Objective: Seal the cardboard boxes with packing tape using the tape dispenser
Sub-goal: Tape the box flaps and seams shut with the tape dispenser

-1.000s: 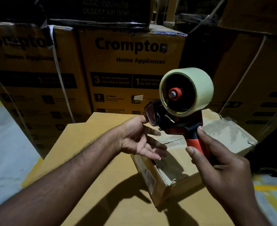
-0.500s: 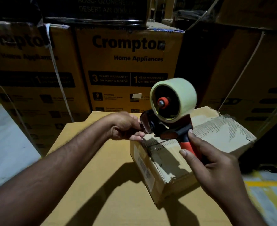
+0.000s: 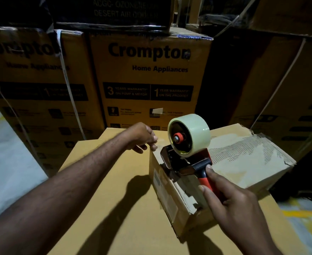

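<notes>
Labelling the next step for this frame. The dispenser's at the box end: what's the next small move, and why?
Probably pull the tape dispenser back along the top of the small box, away from the left hand. Its mouth sits at the box's left end, the right hand grips the handle, and the left fingers curl at that corner, seemingly anchoring a tape end I cannot see.

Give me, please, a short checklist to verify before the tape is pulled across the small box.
1. Right hand grips the tape dispenser by its handle: ok.
2. Dispenser sits at the small box edge nearest the left hand: ok.
3. Left hand pinches the tape end: cannot tell, its fingers are curled but the tape is clear.
4. Tape roll has tape remaining: ok.
5. Box top smooth for sticking: not ok, the surface is torn.
6. Small box rests flat on the large box: ok.
</notes>
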Tool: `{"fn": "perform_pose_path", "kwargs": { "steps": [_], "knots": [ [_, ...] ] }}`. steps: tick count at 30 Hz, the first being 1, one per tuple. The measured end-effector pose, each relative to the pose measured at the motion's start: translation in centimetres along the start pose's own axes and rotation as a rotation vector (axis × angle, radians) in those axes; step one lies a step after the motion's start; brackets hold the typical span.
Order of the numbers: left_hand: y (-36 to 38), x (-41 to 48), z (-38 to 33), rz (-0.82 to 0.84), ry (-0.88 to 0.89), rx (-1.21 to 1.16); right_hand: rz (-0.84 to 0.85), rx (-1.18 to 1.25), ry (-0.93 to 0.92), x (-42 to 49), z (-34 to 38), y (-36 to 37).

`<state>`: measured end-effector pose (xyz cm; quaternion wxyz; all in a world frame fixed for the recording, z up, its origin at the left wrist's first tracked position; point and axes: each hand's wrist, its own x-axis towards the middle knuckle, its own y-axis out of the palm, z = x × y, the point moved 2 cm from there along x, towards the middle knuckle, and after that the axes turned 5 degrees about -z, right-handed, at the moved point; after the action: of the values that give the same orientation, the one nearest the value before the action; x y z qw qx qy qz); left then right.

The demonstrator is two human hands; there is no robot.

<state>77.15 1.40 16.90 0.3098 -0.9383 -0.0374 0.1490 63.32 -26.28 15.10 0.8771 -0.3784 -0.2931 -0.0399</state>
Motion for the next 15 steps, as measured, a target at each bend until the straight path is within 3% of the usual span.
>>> {"fn": "perform_pose_path", "kwargs": {
  "steps": [6, 15],
  "knots": [
    [0.6, 1.2, 0.6, -0.081, -0.01, 0.037, -0.008, -0.009, -0.011, -0.1, 0.8, 0.6],
    [1.8, 2.1, 0.8, -0.362, 0.108, 0.39, -0.069, -0.053, -0.011, -0.3, 0.8, 1.7]
  ]
}}
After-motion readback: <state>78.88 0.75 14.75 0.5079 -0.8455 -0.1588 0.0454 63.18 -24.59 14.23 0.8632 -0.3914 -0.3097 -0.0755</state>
